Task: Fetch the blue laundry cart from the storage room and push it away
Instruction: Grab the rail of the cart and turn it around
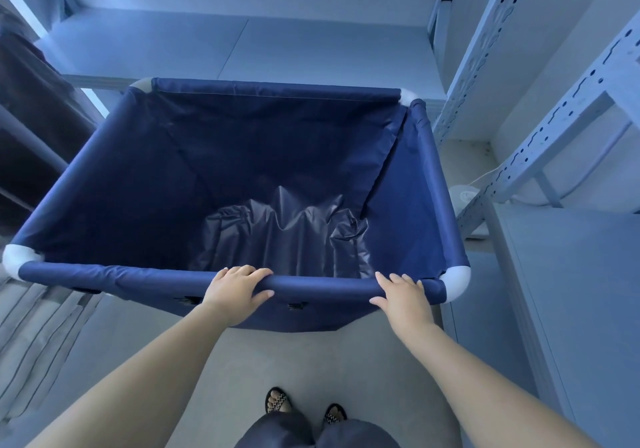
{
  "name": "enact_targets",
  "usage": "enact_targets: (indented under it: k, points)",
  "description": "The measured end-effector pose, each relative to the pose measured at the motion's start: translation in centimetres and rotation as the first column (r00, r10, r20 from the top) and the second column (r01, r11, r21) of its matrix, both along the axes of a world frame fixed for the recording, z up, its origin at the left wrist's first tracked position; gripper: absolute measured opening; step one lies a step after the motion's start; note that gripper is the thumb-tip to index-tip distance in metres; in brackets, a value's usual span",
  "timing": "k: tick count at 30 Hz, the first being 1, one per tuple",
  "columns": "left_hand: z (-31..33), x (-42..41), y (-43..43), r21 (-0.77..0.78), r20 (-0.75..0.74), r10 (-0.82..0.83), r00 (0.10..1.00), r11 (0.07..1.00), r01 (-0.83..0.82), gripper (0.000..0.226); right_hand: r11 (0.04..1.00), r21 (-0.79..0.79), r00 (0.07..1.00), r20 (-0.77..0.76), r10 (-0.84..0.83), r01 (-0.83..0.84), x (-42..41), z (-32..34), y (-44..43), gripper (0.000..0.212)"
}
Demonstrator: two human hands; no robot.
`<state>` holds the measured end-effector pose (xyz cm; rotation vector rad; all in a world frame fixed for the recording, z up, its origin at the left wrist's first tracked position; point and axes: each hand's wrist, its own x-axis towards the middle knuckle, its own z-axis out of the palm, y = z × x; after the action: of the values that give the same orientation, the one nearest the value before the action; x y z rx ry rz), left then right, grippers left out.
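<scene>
The blue laundry cart [114, 276] fills the middle of the head view, a deep fabric bin on a tube frame with white corner joints. Its inside holds only crumpled dark lining at the bottom. My left hand [235, 290] grips the near rim bar a little right of its centre, fingers curled over the top. My right hand [403, 297] grips the same bar close to the near right corner joint. Both forearms reach forward from the bottom of the view.
Slotted metal shelving uprights [540, 128] stand close on the right, with a white cabinet [571, 309] below them. A wide shelf [242, 49] lies beyond the cart. Dark hanging fabric [31, 101] and striped cloth [38, 336] crowd the left. My sandalled feet stand on grey floor [294, 361].
</scene>
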<state>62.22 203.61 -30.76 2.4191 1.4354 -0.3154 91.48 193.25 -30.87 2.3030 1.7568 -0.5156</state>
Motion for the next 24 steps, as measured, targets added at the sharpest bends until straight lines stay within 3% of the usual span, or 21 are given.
enact_targets:
  k: [3, 10, 14, 20, 24]
  points:
    - [-0.1, -0.9, 0.6, -0.019, -0.027, 0.01, 1.0, 1.0, -0.011, 0.047, 1.0, -0.017, 1.0, 0.006, -0.005, 0.005, 0.0, 0.0, 0.2, 0.056]
    - [-1.1, -1.1, -0.6, 0.107, -0.051, 0.008, 0.999, 0.994, -0.003, 0.046, 0.996, 0.087, 0.998, 0.065, -0.011, 0.005, -0.7, -0.2, -1.1, 0.046]
    - [-1.0, -1.1, -0.2, 0.084, -0.077, -0.004, 0.997, 0.996, 0.01, 0.046, 0.998, 0.055, 0.994, 0.103, -0.034, 0.029, -2.0, -0.2, -0.9, 0.053]
    - [-1.0, -2.0, 0.6, 0.047, -0.05, -0.076, 0.996, 0.996, 0.078, 0.044, 0.999, 0.003, 0.999, -0.027, 0.035, -0.035, -4.6, -0.7, 0.6, 0.056]
    - [-0.5, -4.7, 2.6, -0.098, 0.029, -0.076, 0.997, 0.992, 0.079, 0.041, 0.999, 0.038, 0.997, -0.078, 0.028, -0.025, -6.2, -1.0, 1.4, 0.05]
